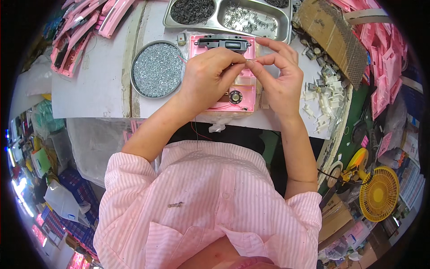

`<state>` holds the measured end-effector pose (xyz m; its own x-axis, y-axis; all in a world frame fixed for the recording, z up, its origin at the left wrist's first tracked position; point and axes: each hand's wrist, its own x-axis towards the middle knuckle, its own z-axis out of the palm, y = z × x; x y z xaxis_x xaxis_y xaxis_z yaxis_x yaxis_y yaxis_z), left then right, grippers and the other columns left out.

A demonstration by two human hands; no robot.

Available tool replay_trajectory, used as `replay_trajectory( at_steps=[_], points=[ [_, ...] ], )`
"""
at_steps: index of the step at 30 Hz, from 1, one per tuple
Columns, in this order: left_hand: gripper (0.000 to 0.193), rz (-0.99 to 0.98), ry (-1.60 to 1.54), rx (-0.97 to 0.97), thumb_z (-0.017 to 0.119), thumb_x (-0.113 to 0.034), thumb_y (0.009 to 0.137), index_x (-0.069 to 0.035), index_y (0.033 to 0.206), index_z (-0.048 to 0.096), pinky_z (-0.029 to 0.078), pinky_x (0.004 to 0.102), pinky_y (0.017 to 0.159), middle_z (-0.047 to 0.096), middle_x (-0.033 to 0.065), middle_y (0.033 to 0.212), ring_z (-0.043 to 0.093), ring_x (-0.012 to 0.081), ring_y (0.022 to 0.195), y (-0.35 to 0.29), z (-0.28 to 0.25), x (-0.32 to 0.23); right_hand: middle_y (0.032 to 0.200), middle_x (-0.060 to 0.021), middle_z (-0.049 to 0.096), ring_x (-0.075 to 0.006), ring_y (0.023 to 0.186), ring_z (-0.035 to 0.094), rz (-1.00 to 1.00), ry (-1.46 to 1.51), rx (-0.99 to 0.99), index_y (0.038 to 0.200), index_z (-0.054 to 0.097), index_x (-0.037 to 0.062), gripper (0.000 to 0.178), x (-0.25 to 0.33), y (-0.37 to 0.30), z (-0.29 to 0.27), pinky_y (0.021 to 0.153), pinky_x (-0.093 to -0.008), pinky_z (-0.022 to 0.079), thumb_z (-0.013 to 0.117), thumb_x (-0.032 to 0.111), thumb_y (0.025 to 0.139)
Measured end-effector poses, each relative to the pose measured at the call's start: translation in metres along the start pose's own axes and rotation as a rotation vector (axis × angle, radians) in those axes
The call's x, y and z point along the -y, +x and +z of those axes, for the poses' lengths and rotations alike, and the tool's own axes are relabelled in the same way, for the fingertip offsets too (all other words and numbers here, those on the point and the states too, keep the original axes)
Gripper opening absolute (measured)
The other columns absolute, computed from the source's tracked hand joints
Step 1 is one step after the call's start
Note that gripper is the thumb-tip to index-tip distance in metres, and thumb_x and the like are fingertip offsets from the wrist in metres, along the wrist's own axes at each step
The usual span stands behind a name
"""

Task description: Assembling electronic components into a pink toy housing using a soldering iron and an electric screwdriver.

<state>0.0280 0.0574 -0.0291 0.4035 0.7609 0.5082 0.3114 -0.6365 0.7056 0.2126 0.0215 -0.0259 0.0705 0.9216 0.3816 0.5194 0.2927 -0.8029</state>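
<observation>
A pink plastic housing (250, 102) lies on the worktable beneath both hands. Across its far end sits a long black part (210, 43), and a round black part with a pale centre (235, 97) shows at the near end, beside thin red wires. My left hand (204, 76) reaches over the housing's left side with thumb and fingers pinched. From the right, my right hand (284, 85) brings thumb and index finger together against the left fingertips, its other fingers loosely bent. Whatever the two pinches hold is too small and covered to make out.
A round dish of small silvery screws (156, 69) stands left of the housing. Behind is a metal tray (216, 22) with dark springs. White plastic parts (329, 101), cardboard (333, 38) and pink shells (387, 67) lie right. A yellow fan (379, 193) stands lower right.
</observation>
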Motion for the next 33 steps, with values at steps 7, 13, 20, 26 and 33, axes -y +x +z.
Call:
replay_trajectory(
  at_steps=[7,13,20,26,33],
  points=[
    [0.015,0.104,0.163,0.003,0.071,0.001,0.084,-0.002,0.099,0.071,0.055,0.0325,0.064,0.07,0.0101,0.088,0.069,0.0251,0.074,0.001,0.001,0.0,0.122,-0.0028,0.069,-0.0307,0.115,0.047,-0.198,-0.245,-0.162,0.079,0.072,0.0093,0.011,0.014,-0.007,0.015,0.101,-0.0406,0.039,0.082,0.014,0.075],
    [0.008,-0.141,-0.194,0.225,0.064,0.0,0.091,0.002,0.099,0.067,0.047,0.0259,0.06,0.064,0.0086,0.085,0.06,0.0158,0.067,0.006,-0.006,-0.002,0.118,-0.0051,0.068,-0.0331,0.111,0.052,-0.255,-0.28,-0.126,0.097,0.073,0.0097,0.027,0.02,-0.018,-0.044,0.095,-0.0429,0.044,0.083,0.015,0.073],
    [0.006,-0.403,-0.408,0.205,0.061,-0.004,0.099,0.002,0.097,0.063,0.042,0.0211,0.072,0.059,0.0008,0.087,0.052,0.0068,0.079,-0.009,-0.014,0.003,0.071,0.0008,0.051,-0.0084,0.058,0.047,0.453,0.471,-1.044,0.091,0.058,0.0095,0.012,-0.045,-0.152,-0.239,0.05,-0.0237,0.033,0.066,0.016,0.097],
    [0.006,-0.235,-0.26,0.214,0.058,-0.004,0.098,0.0,0.097,0.062,0.042,0.0239,0.063,0.056,0.0023,0.08,0.051,0.0093,0.069,-0.007,-0.006,0.001,0.072,-0.0013,0.059,-0.0117,0.058,0.055,0.567,0.106,-1.376,0.092,0.066,0.0084,0.018,-0.085,-0.183,-0.323,0.05,-0.0295,0.045,0.081,0.015,0.086],
    [0.01,0.072,0.176,0.117,0.073,-0.014,0.081,-0.008,0.087,0.067,0.04,0.0414,0.086,0.064,0.0053,0.102,0.057,0.0285,0.096,0.006,0.0,0.009,0.062,-0.0043,0.045,-0.0179,0.054,0.045,0.287,0.217,-1.518,0.07,0.045,0.0094,0.025,-0.047,-0.232,-0.359,0.049,-0.0285,0.032,0.06,0.024,0.084]
  ],
)
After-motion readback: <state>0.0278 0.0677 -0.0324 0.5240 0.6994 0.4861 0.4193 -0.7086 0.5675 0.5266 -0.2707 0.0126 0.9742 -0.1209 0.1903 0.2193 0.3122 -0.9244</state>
